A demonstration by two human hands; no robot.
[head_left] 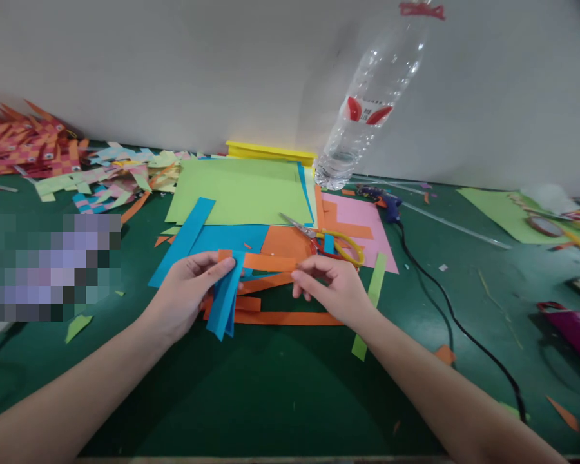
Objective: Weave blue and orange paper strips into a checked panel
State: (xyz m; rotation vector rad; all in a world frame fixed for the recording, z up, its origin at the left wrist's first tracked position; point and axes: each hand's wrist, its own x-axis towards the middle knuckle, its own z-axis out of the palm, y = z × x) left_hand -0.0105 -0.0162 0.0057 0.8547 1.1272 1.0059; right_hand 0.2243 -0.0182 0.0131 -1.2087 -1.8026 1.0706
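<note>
My left hand [186,290] pinches a blue paper strip [226,293] where it crosses an orange paper strip [270,261]. The blue strip is folded over, and its two ends hang down below my fingers. At the other end of the orange strip, my right hand [329,287] holds it between thumb and forefinger, so it stretches almost level between both hands. Just under it runs a second orange length [265,282], its left end hidden behind the blue strip. More orange strips [290,318] lie on the table below.
Scissors [343,245] with yellow and red handles lie beyond my right hand, by green sheets [241,187]. A plastic bottle [367,109] leans against the wall. A glue gun [391,205] trails a black cord [457,319] on the right. Woven paper pieces [24,142] are heaped at the left.
</note>
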